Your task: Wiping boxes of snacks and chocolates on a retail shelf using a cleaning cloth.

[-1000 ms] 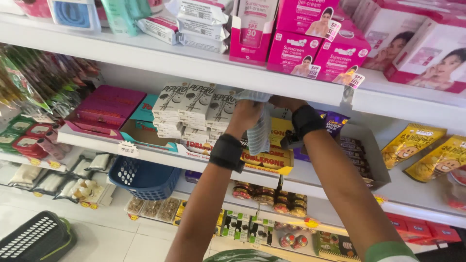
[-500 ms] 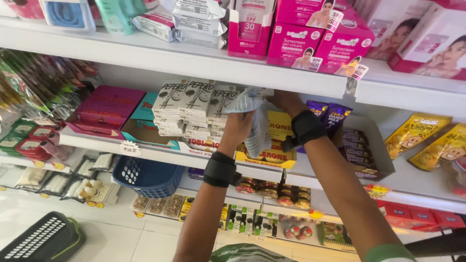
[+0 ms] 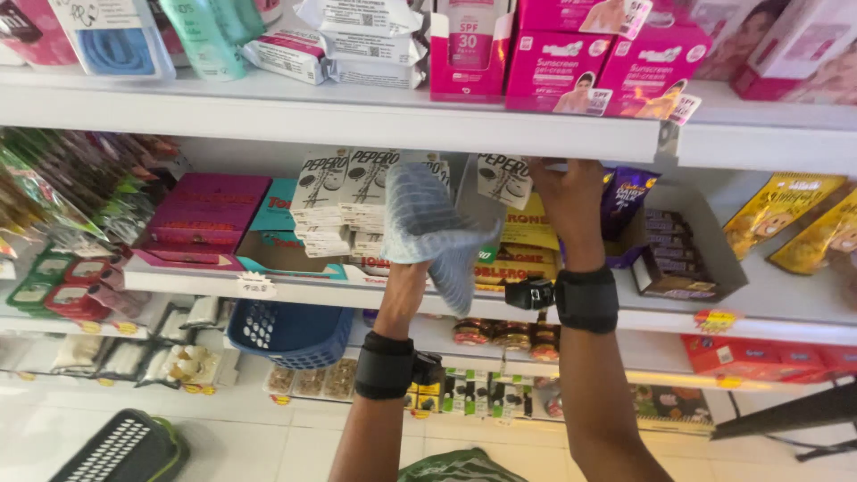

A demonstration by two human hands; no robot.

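Up on the middle shelf (image 3: 295, 290) of a shop rack, seen from the head camera, the left hand (image 3: 406, 272) is mostly hidden under a grey-blue cloth (image 3: 428, 228) that it's clamped on, pressing it against a stack of black-and-white snack boxes (image 3: 344, 201). Right hand (image 3: 571, 201) is further up and to the side, fingers closed on one single box (image 3: 502, 178) of the same kind, tipped out from the row. Both wrists have black bands.

Shelf itself is white with price tags along the front edge. Left of the stack sit flat pink boxes (image 3: 210, 210) and a teal one. Right of it there's a purple chocolate bag (image 3: 625, 196) and an open cardboard tray of dark bars (image 3: 678, 254), then yellow packets (image 3: 786, 210) further along.

Top shelf (image 3: 357, 116) carries pink cosmetic cartons (image 3: 607, 58) and white pouches. Below, a blue plastic basket (image 3: 290, 330) sits on a lower shelf, and a black basket (image 3: 116, 451) rests on the pale tiled floor (image 3: 259, 437).
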